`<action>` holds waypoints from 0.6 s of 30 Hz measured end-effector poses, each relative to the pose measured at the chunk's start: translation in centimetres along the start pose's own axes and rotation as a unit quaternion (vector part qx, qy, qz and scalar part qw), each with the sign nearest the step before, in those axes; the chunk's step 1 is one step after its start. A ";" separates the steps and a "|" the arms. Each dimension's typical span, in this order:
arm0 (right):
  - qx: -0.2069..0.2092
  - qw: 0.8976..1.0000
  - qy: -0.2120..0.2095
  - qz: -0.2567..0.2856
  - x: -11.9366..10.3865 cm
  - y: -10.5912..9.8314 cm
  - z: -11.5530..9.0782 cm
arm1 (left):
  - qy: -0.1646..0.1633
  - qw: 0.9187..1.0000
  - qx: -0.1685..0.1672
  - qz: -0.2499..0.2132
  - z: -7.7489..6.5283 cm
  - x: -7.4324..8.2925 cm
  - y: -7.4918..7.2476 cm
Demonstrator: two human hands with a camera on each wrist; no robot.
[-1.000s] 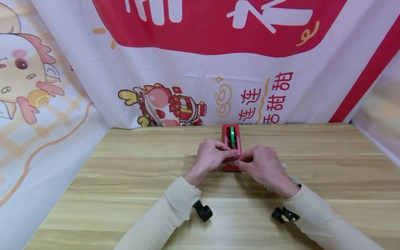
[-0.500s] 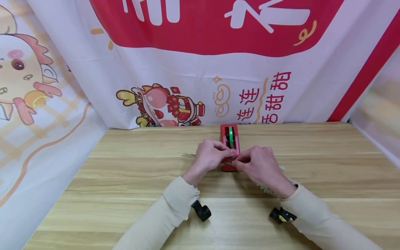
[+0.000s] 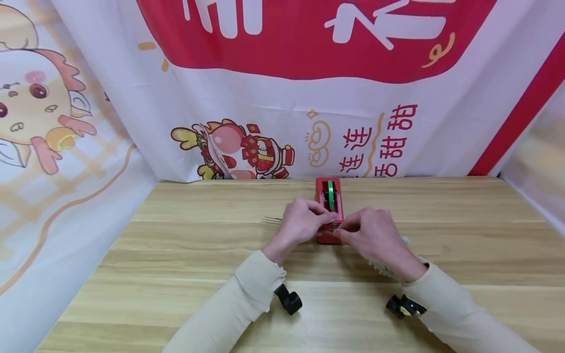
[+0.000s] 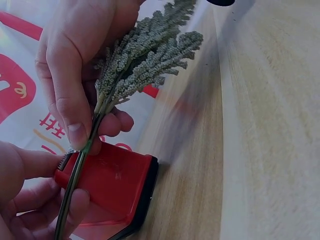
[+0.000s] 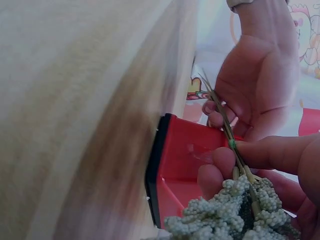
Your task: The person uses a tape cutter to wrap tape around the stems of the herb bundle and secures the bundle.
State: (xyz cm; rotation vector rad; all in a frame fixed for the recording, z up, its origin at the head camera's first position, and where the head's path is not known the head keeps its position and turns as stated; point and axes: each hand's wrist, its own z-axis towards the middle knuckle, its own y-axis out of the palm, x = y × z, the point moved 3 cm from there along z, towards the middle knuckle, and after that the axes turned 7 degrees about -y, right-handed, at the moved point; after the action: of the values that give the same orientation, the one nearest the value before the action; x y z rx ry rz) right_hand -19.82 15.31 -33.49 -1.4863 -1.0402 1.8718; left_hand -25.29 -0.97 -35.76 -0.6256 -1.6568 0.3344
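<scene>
A bunch of thin stems with pale grey-green, beaded flower heads (image 4: 150,60) crosses in front of a red tape dispenser (image 3: 328,239). My right hand (image 3: 375,238) pinches the stems just below the heads, thumb and fingertips right at a band of green tape (image 5: 232,144) round them. Further down, my left hand (image 3: 302,220) has its fingers curled about the stems (image 4: 67,207), and one finger reaches the toothed cutting edge (image 4: 64,161). Stem ends (image 3: 271,220) stick out beyond the left hand. A green tape roll (image 3: 331,193) sits in the dispenser.
The dispenser stands on a wooden table (image 3: 198,245), near its back edge. Behind hangs a white and red printed cloth (image 3: 273,98), with another printed cloth (image 3: 53,196) at the left. A black wrist mount (image 3: 289,300) is on the left sleeve, another (image 3: 403,306) on the right.
The hands stay in nearly the same pose at the dispenser. The whole head view shifts slightly, first left and then back right.
</scene>
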 end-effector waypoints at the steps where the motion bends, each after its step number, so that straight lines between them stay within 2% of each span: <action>1: 0.003 1.000 -0.001 0.001 0.1 0.1 -0.1 | -0.002 1.000 -0.001 0.000 0.0 0.0 0.1; 7: 0.025 1.000 -0.010 -0.001 0.0 0.4 -0.2 | 0.000 1.000 0.000 0.001 0.1 0.1 0.1; 18: 0.013 1.000 -0.001 -0.001 0.1 0.4 -0.1 | 0.004 1.000 0.000 0.002 0.2 0.0 0.2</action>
State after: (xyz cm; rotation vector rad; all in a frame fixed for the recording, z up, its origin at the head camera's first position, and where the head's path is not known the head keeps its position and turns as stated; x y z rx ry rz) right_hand -19.75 15.17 -33.86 -1.4665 -1.0142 1.8792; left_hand -25.45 -0.81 -35.87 -0.6307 -1.6476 0.3340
